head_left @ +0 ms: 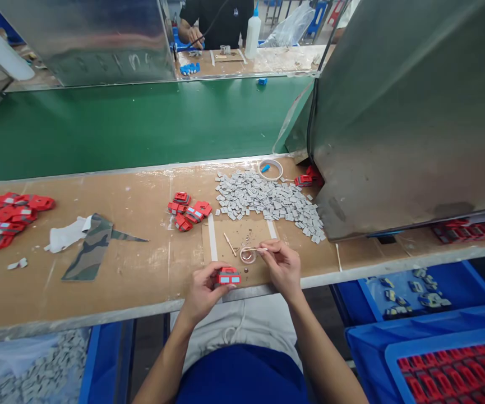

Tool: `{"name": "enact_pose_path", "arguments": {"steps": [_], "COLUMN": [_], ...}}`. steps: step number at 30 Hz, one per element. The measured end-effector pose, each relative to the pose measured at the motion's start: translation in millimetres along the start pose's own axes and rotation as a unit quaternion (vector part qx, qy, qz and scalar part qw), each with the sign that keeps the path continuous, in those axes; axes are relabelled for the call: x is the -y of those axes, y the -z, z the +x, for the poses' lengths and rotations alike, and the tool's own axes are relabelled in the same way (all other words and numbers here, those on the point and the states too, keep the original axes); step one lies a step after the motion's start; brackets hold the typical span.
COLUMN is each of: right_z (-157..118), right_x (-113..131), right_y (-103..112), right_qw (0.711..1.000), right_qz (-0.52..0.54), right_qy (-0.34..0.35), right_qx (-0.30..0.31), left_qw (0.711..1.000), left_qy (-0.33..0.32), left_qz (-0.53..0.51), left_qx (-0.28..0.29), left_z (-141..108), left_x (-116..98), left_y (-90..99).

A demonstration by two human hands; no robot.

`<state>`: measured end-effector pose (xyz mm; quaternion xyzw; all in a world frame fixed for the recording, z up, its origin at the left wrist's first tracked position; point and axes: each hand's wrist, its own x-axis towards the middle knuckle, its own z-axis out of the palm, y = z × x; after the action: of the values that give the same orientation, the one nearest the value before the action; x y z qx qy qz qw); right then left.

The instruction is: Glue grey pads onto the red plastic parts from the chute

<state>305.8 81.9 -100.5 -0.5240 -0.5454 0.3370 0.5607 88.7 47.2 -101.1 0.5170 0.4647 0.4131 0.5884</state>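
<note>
My left hand [205,290] grips a red toy vehicle body [228,275] with pale window panels, held just over the table's front edge. Pinched in my right hand [283,265] is a thin stick [252,249], its far end over a small round dish [248,256]. Another short stick [230,244] lies on the board left of the dish. Behind my hands spreads a heap of small grey rectangular pieces [263,196]. A small group of red vehicle bodies [183,213] sits to the left of that heap.
A tape roll [270,169] lies behind the grey pieces. Further left are a camouflage cloth [88,252] and more red bodies [7,219]. A metal housing [393,123] stands close on the right. Beyond the green belt [141,123] a co-worker [217,22] sits. Blue bins [372,342] flank me below.
</note>
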Motion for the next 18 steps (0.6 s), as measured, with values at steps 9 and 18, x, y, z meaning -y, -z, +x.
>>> {"name": "enact_pose_path", "arguments": {"steps": [9,18], "right_z": [-6,-18], "right_x": [-4,28], "right_y": [6,7], "right_qw": [0.984,0.990], "right_qz": [0.084,0.090], "right_qy": [-0.146,-0.093], "right_qx": [-0.056,-0.051], "left_qw": [0.998,0.996], "left_qy": [-0.013,-0.024], "left_qz": [0.051,0.089], "left_qx": [-0.022,-0.021], "left_z": [-2,-2], "left_x": [-1,-4], "left_y": [-1.8,-6.0]}}
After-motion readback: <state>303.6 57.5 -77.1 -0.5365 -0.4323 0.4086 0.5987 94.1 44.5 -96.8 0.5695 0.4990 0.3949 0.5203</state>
